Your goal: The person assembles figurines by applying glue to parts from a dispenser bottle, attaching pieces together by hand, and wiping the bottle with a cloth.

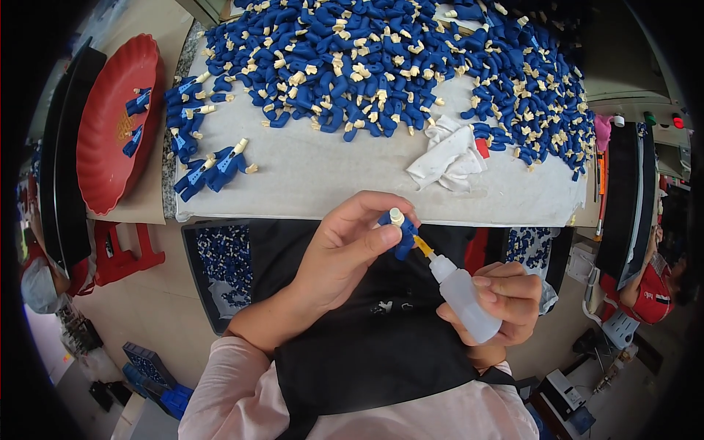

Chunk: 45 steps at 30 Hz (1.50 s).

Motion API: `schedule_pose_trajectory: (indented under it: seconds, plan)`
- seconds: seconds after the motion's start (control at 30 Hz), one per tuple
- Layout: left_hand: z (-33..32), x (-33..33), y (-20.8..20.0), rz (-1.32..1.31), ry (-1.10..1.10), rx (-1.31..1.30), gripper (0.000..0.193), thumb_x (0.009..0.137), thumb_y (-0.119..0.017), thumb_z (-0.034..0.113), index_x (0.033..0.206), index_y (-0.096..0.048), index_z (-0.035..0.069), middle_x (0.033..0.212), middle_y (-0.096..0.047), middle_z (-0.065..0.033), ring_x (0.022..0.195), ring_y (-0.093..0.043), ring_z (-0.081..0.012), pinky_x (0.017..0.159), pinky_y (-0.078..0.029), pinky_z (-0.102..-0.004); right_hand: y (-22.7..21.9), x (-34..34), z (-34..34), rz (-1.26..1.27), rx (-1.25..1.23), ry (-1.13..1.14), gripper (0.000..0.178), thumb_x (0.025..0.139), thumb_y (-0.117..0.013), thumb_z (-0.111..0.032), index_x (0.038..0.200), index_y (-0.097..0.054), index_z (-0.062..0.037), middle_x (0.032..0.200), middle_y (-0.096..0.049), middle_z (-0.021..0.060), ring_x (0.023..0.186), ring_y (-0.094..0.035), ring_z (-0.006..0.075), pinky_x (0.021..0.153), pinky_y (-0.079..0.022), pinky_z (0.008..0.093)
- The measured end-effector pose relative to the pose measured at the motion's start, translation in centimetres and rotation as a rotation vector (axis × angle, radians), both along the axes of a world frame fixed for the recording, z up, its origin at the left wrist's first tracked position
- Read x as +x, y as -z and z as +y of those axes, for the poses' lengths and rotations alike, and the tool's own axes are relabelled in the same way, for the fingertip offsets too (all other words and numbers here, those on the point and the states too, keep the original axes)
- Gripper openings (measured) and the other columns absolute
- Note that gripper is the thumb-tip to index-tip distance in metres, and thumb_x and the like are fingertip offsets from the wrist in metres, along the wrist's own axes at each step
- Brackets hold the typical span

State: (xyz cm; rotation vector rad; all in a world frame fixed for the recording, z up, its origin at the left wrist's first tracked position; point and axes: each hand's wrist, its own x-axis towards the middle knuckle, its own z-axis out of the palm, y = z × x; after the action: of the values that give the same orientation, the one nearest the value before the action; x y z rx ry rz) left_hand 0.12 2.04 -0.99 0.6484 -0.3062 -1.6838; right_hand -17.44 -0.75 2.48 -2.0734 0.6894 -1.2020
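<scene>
Between the fingers of my left hand is a small blue doll body with a cream neck peg pointing up. My right hand is wrapped round a translucent white squeeze bottle. Its orange-yellow tip meets the side of the blue body, or comes very close to it; which of the two I cannot tell. Both hands are just off the table's near edge, over my black apron. Past them lies a heap of blue doll arms with cream hands. Left of the heap rest several blue doll bodies.
A crumpled white cloth lies on the pale table. Far left stands a red scalloped tray with blue parts in it. Under the table edge is a dark bin of blue parts. A red stool stands left; co-workers sit on both sides.
</scene>
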Motion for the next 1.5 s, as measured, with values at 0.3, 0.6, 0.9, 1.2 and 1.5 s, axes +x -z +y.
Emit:
schedule_pose_trajectory:
  seconds: [0.3,0.6,0.9,1.2,1.5]
  plan:
    - [-0.2,-0.1,0.1,-0.004,0.005,0.003,0.023,0.082,-0.053,0.007,0.104,-0.049,0.003,0.095,-0.053,-0.0064,0.088,-0.050,-0.0125,0.078,-0.040,-0.0255,-0.1,-0.5,-0.4,0.011,-0.018,0.041,0.048,0.054,-0.080,-0.013,0.087,-0.047,-0.0043,0.079,-0.045,0.0088,0.059,-0.047,0.0151,0.049,-0.044,0.0240]
    - [-0.1,0.7,0.5,0.147,0.004,0.057,0.026,0.084,-0.049,0.008,0.110,-0.046,0.008,0.100,-0.048,-0.0116,0.093,-0.053,-0.0233,0.082,-0.046,-0.0378,0.7,-3.0,-6.2,-0.109,0.415,0.145,0.038,0.067,-0.051,0.013,0.103,-0.042,0.0034,0.094,-0.041,0.0114,0.082,-0.056,0.0228,0.066,-0.050,0.0288]
    - [-0.1,0.2,0.5,0.193,0.034,0.061,0.026,0.084,-0.049,0.007,0.110,-0.046,0.003,0.094,-0.053,-0.0104,0.090,-0.055,-0.0210,0.082,-0.046,-0.0354,2.8,-1.1,-10.7,0.535,-0.093,0.375,0.030,0.060,-0.060,0.008,0.080,-0.042,-0.0033,0.078,-0.056,0.0100,0.069,-0.056,0.0260,0.062,-0.044,0.0324]
    - [-0.4,0.4,0.2,0.191,0.053,0.090,0.027,0.084,-0.048,0.006,0.111,-0.046,0.003,0.093,-0.054,-0.0098,0.090,-0.055,-0.0205,0.081,-0.045,-0.0335,2.3,-1.5,-9.0,0.021,0.476,0.214,0.028,0.066,-0.060,0.008,0.093,-0.052,0.0021,0.080,-0.056,0.0084,0.075,-0.057,0.0155,0.065,-0.046,0.0256]
    - [-0.5,-0.3,-0.7,0.102,0.139,0.029,0.023,0.083,-0.051,0.010,0.105,-0.047,0.004,0.114,-0.048,-0.0181,0.089,-0.055,-0.0227,0.082,-0.043,-0.0337,1.7,0.9,-3.4,-0.463,0.906,-0.064,0.014,0.071,-0.057,0.007,0.082,-0.049,0.0045,0.073,-0.058,0.0151,0.064,-0.059,0.0175,0.058,-0.049,0.0257]
